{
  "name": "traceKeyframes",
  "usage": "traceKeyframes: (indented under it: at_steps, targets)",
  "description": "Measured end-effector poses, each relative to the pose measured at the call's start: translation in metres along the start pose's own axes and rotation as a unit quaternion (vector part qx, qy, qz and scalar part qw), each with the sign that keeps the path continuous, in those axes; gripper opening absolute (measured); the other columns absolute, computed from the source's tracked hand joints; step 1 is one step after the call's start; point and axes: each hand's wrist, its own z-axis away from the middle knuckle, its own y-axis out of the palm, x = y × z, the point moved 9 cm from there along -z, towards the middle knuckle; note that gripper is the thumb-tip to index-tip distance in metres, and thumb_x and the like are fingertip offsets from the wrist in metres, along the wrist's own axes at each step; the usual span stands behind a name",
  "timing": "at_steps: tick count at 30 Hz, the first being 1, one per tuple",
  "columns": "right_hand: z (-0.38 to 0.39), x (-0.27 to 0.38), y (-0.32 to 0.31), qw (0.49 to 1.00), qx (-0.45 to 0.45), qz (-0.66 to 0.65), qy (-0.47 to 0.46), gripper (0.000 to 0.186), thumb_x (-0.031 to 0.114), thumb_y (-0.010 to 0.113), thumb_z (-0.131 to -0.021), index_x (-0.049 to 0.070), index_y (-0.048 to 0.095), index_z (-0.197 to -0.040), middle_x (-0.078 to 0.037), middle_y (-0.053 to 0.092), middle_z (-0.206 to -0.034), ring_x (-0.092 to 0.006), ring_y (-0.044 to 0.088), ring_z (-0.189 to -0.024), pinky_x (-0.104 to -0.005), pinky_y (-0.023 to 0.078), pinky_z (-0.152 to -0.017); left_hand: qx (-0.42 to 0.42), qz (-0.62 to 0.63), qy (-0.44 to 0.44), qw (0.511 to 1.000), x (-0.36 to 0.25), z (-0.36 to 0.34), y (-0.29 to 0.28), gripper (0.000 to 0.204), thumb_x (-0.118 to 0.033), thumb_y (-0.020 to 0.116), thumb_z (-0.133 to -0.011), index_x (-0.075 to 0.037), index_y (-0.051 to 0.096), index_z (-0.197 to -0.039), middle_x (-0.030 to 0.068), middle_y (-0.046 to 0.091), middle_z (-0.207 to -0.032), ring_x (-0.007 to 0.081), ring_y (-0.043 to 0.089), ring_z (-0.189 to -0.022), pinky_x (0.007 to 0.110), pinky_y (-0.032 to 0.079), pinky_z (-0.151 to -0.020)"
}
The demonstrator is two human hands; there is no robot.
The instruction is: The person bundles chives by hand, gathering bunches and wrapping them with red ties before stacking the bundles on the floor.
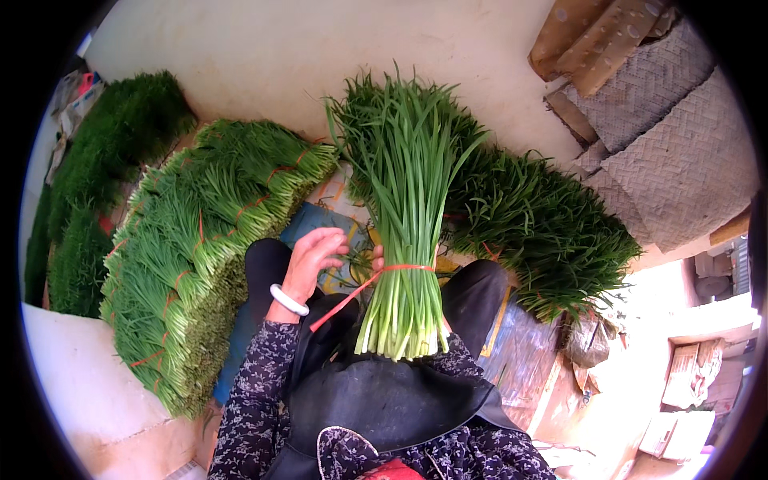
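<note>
An upright bunch of garlic chives [412,192] stands over my lap, green leaves pointing away and pale cut ends toward me. A red tie [400,268] circles it near the stems, with one loose tail trailing to the lower left. My right hand [378,258] is mostly hidden behind the bunch and supports it; only its fingertips show at the bunch's left side. To the left of the bunch, my left hand [314,260] is held apart from it, fingers loosely bent and spread, holding nothing. A white bangle [289,300] rings the left wrist.
On the left lies a big stack of tied chive bunches [192,248], with more dark greens [120,144] beyond it. Another heap of chives [536,228] spreads to the right. Woven mats [680,152] lean on the pale wall [272,56]. A black apron [384,404] covers my lap.
</note>
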Motion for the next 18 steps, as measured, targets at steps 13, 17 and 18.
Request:
traceKeyframes:
  at_steps: [13,17,18]
  targets:
    - [0.000,0.017,0.008,0.813,-0.160,0.559,0.006,0.070,0.060,0.038,-0.099,0.003,0.050,-0.139,-0.017,0.059,-0.130,-0.0234,0.060,-0.115,-0.0355,0.048,-0.098,0.129,0.391,0.007,0.911,0.040,-0.015,0.060,0.058,-0.046,0.061,-0.091,-0.003,0.054,-0.128,0.0130,0.065,-0.116,0.0231,0.065,-0.103,0.035,0.054,-0.090]
    - [0.018,0.072,0.056,0.530,-0.246,0.807,-0.086,0.027,0.027,0.061,-0.096,0.001,0.068,-0.100,-0.005,0.068,-0.079,-0.0130,0.063,-0.070,-0.0288,0.052,-0.063,0.094,0.402,0.001,0.911,0.055,-0.015,0.042,0.050,-0.031,0.067,-0.088,-0.002,0.055,-0.127,0.0113,0.064,-0.120,0.0230,0.065,-0.104,0.038,0.052,-0.095]
    - [0.027,0.078,0.085,0.436,-0.228,0.837,-0.239,0.020,0.020,0.064,-0.093,0.001,0.067,-0.092,-0.004,0.065,-0.068,-0.0114,0.060,-0.062,-0.0279,0.050,-0.057,0.079,0.385,0.008,0.920,0.057,-0.016,0.038,0.049,-0.028,0.068,-0.088,-0.002,0.055,-0.127,0.0109,0.064,-0.119,0.0229,0.065,-0.104,0.038,0.052,-0.095]
